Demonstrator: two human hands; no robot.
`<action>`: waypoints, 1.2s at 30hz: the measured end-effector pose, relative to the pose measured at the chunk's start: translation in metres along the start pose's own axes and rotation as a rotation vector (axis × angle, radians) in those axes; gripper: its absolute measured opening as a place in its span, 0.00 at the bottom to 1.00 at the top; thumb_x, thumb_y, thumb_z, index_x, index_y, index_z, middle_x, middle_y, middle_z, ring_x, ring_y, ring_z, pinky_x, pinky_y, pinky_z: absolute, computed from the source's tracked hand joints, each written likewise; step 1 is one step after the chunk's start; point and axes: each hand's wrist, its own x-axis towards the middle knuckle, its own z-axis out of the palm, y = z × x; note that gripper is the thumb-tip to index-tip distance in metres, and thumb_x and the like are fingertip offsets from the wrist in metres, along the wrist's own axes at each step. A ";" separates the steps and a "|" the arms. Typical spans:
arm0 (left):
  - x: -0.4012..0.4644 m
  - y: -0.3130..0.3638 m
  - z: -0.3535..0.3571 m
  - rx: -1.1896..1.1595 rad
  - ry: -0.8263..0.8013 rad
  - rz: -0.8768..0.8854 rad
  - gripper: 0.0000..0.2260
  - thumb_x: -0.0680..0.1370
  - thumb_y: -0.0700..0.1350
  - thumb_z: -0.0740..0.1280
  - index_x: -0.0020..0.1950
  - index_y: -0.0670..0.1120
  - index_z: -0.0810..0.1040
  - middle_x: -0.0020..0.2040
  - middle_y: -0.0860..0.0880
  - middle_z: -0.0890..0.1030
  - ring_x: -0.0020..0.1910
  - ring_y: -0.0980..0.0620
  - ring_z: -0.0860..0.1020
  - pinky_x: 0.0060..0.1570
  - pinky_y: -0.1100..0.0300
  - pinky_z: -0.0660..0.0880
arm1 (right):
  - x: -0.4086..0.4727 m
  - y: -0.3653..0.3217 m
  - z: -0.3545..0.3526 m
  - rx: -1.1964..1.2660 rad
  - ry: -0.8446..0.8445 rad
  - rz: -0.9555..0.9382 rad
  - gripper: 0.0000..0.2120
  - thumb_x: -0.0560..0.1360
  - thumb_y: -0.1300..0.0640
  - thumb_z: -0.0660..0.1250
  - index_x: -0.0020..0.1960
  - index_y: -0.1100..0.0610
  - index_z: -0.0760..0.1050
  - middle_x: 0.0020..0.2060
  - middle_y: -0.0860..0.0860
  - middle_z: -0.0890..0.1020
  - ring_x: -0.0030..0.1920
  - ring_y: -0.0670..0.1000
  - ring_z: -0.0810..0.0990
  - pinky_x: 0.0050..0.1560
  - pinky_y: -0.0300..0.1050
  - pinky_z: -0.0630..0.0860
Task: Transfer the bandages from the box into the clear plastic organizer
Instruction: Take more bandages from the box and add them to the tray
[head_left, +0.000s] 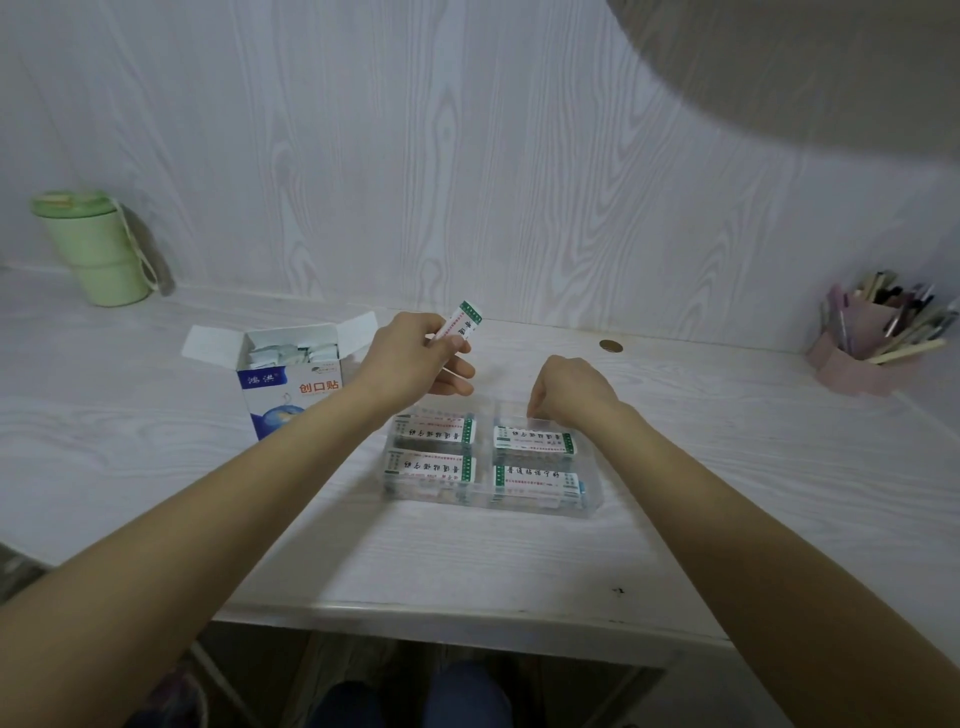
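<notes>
The clear plastic organizer (592, 499) is a shallow, rigid, transparent tray resting on the pale wood-grain desk (467, 561). Four of its compartments each hold flat, paper-wrapped bandages (535, 444), white with green end bands and rows of small Chinese print I cannot read.

Behind and to the left of the organizer stands the cardboard bandage box (291, 384), flaps open. Its front is white and blue with a globe picture and the red characters 创口贴. More white wrapped bandages are packed inside it.

My left hand (410, 364) is raised above the organizer's far left corner. Thumb and forefinger pinch one wrapped bandage strip (464, 323), tilted up and to the right; the remaining fingers extend loosely beneath it.

My right hand (566, 387) is at the organizer's far right corner, knuckles up, fingers curled downward to the rim. Whether the fingertips grip anything I cannot tell.

Far left of the organizer stands a pale green lidded cup (91, 244) with a cord loop. Far right is a pink pen holder (862, 358), full of pens. A round brass-coloured disc (610, 346) lies behind the organizer.
</notes>
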 end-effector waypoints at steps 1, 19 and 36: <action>-0.001 0.000 -0.001 0.002 0.001 0.002 0.08 0.81 0.40 0.60 0.51 0.38 0.76 0.41 0.40 0.83 0.34 0.46 0.83 0.34 0.63 0.79 | 0.000 -0.001 -0.001 -0.005 -0.007 -0.012 0.11 0.69 0.65 0.67 0.50 0.59 0.81 0.46 0.55 0.83 0.48 0.54 0.80 0.48 0.46 0.79; -0.006 0.002 -0.006 0.068 -0.043 0.041 0.08 0.80 0.42 0.61 0.51 0.41 0.78 0.43 0.43 0.84 0.35 0.46 0.82 0.34 0.63 0.79 | -0.024 -0.003 -0.034 0.726 0.038 -0.161 0.07 0.75 0.63 0.67 0.50 0.57 0.82 0.35 0.46 0.78 0.34 0.42 0.73 0.33 0.31 0.67; -0.005 -0.013 -0.028 0.121 -0.017 0.039 0.05 0.78 0.37 0.65 0.45 0.42 0.80 0.33 0.47 0.80 0.33 0.52 0.82 0.42 0.60 0.81 | -0.044 -0.026 -0.034 1.046 -0.025 -0.245 0.05 0.74 0.64 0.70 0.46 0.55 0.81 0.35 0.53 0.82 0.33 0.46 0.81 0.35 0.34 0.77</action>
